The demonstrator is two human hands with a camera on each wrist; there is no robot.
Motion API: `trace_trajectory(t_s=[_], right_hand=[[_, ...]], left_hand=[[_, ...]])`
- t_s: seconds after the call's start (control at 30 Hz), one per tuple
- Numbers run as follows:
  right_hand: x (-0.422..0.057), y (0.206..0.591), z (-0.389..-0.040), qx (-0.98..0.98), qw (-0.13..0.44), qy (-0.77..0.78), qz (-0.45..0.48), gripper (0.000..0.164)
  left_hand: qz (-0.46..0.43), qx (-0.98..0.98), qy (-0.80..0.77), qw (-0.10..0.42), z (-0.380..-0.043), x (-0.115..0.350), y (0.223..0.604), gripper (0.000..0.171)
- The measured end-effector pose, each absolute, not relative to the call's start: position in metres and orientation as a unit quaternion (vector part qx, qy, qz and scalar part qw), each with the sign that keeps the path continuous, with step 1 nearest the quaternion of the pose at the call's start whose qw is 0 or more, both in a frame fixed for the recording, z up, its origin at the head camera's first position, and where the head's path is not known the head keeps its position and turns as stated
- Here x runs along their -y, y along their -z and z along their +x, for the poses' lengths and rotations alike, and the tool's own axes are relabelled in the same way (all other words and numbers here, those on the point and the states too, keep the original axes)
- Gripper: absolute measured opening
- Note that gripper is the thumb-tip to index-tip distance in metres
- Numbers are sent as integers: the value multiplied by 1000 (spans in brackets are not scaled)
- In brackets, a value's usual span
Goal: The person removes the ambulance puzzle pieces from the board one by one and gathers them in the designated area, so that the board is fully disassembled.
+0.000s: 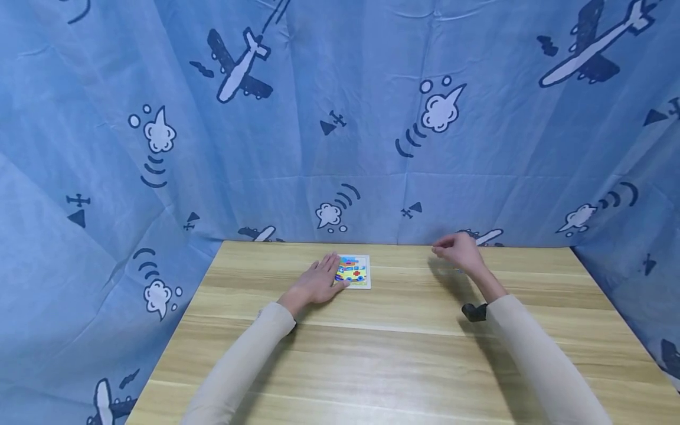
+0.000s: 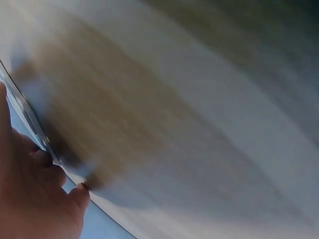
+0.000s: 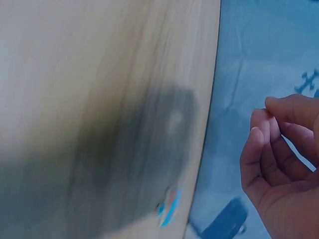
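Observation:
My left hand [image 1: 317,282] lies at the left side of a small square picture puzzle [image 1: 353,272] with a white border and a yellow ambulance. Its fingers reach the upper left of the puzzle and its thumb touches the lower edge. The left wrist view shows that hand [image 2: 37,191] by the puzzle's thin edge [image 2: 30,119]. My right hand [image 1: 463,252] is raised over the far part of the table, fingers curled and thumb against the fingertips. No object shows between those fingers in the right wrist view. Below it on the table is a small colourful puzzle piece [image 3: 169,206].
The wooden table [image 1: 382,354] runs back to a blue curtain [image 1: 361,118] printed with planes and clouds. More curtain hangs along the left and right sides. A black wrist strap part [image 1: 474,312] shows at the right sleeve.

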State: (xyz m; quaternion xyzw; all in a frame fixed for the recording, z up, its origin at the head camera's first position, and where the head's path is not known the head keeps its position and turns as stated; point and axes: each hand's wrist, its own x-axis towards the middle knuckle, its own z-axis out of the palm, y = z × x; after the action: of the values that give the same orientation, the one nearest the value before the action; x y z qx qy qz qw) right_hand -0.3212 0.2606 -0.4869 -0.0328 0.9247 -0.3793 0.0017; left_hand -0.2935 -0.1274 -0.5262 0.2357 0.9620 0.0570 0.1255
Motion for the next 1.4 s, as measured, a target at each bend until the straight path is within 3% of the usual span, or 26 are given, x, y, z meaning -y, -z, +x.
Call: trace_trajectory(t_s=[0.5, 0.93, 1.4], right_hand=[[-179, 481, -340, -919, 0, 374, -129, 22], [-119, 501, -343, -914, 72, 371, -145, 29], [-81, 519, -344, -919, 60, 350, -172, 24]], left_hand=[[228, -964, -33, 130, -296, 124, 528, 80], [224, -965, -7, 133, -295, 123, 530, 80], [227, -965, 18, 133, -294, 121, 527, 78]])
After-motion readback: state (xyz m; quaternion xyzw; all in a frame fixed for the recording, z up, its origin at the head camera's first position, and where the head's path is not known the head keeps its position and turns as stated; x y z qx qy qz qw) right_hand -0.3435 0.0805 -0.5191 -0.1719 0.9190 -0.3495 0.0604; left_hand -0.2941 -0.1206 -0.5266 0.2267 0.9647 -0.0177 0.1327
